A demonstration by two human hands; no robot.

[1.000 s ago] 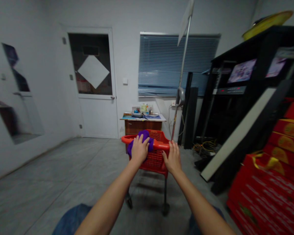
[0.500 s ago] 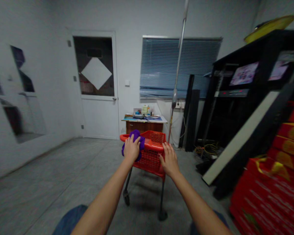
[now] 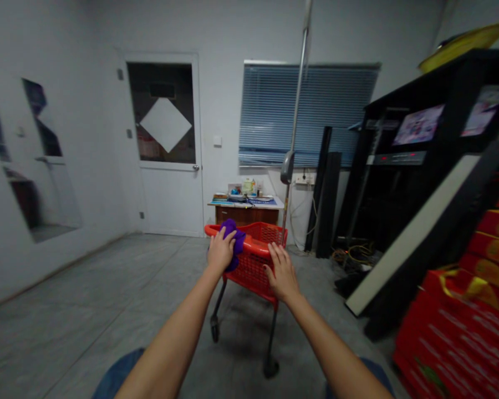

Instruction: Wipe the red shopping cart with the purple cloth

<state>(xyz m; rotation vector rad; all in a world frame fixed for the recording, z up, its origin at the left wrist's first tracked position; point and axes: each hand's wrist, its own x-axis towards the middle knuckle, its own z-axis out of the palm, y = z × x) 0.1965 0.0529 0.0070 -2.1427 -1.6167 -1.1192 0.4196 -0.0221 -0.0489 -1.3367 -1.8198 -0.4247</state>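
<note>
Clock = wearer's view, centred on the cart. The small red plastic shopping cart w/ lattice sides (image 3: 253,277) stands on grey concrete floor (image 3: 149,310), directly ahead btwn the wearer's blue denim legs (image 3: 118,377) at approx 8 and 4. Hands are apart, both at its smooth red rounded push-handle (image 3: 255,247).

L hand (image 3: 221,253), at 10, is closed over a bunched purple soft cloth (image 3: 238,243), pinning it on the bar; prob. pressed from above so fabric stays btwn palm & plastic. R hand (image 3: 283,271), at 3, lies over the handle's bare R end, thumb off to the side; prob. steadies the cart b/c it's on black caster wheels (image 3: 270,367) & could roll. Can't tell if R fingers actually grip or just rest. Both arms reach fwd, prob. b/c the cart stands off from the body.

Hard to see: L palm & cloth's underside, hidden; R fingertips partly lost over the bar. Basket's inside mostly blocked by handle & hands. Thin metal pole (image 3: 297,111) at 1 drops behind the basket; can't tell if it's fixed to the cart; top cut off. Brown wooden desk (image 3: 249,215) at 12 is part-hidden by the cart; red printed cardboard boxes (image 3: 453,327), btwn 3 & 4, are cut off, print too blurred to read.
</note>
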